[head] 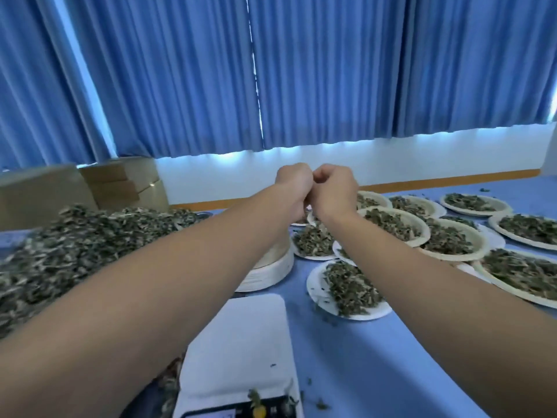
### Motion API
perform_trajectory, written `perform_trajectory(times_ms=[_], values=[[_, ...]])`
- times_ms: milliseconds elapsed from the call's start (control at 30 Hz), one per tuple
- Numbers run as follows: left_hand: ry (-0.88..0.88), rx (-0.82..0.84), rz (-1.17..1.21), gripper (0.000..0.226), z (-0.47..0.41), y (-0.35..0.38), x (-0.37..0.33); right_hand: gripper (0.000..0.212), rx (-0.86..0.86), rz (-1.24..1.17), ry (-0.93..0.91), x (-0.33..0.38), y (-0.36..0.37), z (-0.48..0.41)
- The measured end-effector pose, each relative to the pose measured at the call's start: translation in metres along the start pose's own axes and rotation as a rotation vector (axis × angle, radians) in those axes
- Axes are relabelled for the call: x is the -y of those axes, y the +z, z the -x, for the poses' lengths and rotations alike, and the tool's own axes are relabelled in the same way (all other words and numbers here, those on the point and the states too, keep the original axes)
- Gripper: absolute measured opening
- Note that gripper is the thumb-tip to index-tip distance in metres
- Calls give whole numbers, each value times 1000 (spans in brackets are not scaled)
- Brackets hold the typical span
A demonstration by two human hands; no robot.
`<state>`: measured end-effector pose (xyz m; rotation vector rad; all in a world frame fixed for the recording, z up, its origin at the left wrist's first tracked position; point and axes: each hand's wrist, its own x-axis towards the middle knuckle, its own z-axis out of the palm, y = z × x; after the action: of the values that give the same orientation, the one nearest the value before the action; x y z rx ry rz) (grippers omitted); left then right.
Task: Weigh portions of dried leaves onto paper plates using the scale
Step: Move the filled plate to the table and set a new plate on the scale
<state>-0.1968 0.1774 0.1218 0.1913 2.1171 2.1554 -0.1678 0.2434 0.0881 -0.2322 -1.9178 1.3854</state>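
Two arms reach out. The left hand [294,187] and right hand [334,188] meet in the air, fingers clenched and knuckles touching; whether they hold anything, I cannot tell. One heap of leaves [75,251] covers the counter [346,357] at left, with one stack [271,267] of empty plates beside it. One scale [238,342] sits nearest. At least ten filled plates [349,289] spread right. Two boxes [126,182] stand behind.

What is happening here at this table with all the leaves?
A person is portioning dried leaves. The left hand and right hand are raised with curled fingers, touching each other; whether they hold anything is hidden. The scale carries no plate. Many filled plates lie on the right, a stack of empty plates behind the scale, the leaf pile on the left.
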Motion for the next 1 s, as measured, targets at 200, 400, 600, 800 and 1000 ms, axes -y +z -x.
perform_trajectory(times_ms=[200, 400, 600, 800, 1000], values=[[79, -113, -150, 24, 8, -107, 19, 31, 418, 220, -203, 25, 56, 32], [466, 149, -800, 40, 30, -186, 49, 33, 801, 539, -388, 13, 49, 55], [661, 384, -1120, 23, 30, -210, 59, 19, 834, 679, -594, 11, 39, 52], [741, 399, -1171, 22, 26, -210, 60, 38, 897, 1035, -869, 21, 39, 47], [771, 419, -1251, 21, 26, -207, 56, 45, 824, 1177, -1052, 28, 37, 50]])
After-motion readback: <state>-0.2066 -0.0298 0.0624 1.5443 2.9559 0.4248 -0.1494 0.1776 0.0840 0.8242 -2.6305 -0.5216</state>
